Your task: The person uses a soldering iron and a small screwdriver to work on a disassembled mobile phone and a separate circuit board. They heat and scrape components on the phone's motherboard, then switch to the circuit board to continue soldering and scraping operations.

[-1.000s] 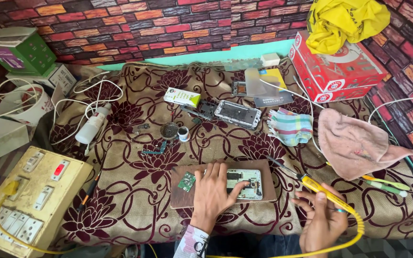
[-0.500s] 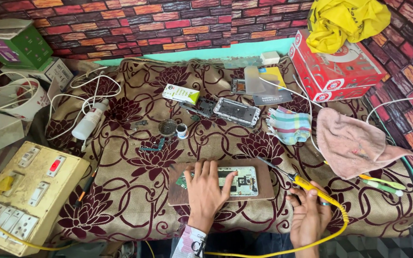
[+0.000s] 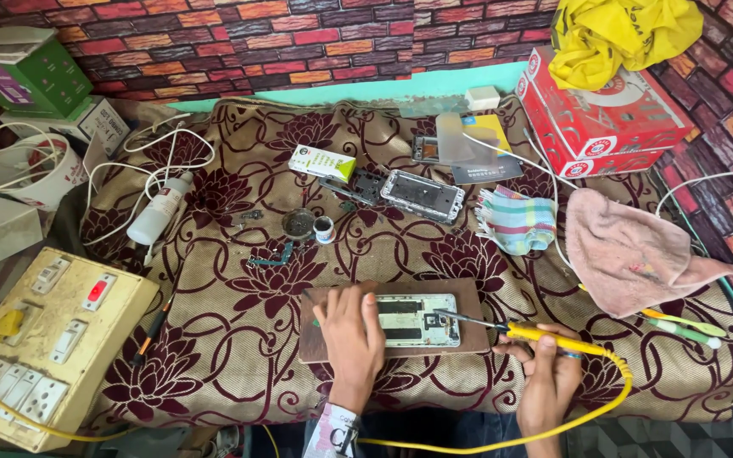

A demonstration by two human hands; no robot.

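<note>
Right hand (image 3: 551, 377) closed in a pen-style grip on the yellow-handled soldering iron w/ yellow cord (image 3: 553, 341) — metal tip now sits at the right edge of the opened phone w/ exposed green-and-silver circuit board (image 3: 418, 320). A sec ago the iron was off to the right, tip angled clear of the board; it has swung in and looks to be touching, or just off, the board — can't tell which. Reads like soldering is starting.

Left hand (image 3: 352, 335) flat, fingers mostly extended, holding nothing — pressed on the left end of the phone, steadying it, about where it was before. Phone lies on a brown rectangular wooden work board (image 3: 316, 339), near edge of the maroon floral-print cloth (image 3: 239, 356).

Further out: second stripped phone frame, silver (image 3: 422, 194), small round tin (image 3: 299, 222), white plastic bottle (image 3: 159, 209), striped folded cloth (image 3: 515, 220), pink towel (image 3: 629, 254), red cardboard box (image 3: 604, 119), cream switchboard w/ sockets (image 3: 44, 339) at left.
</note>
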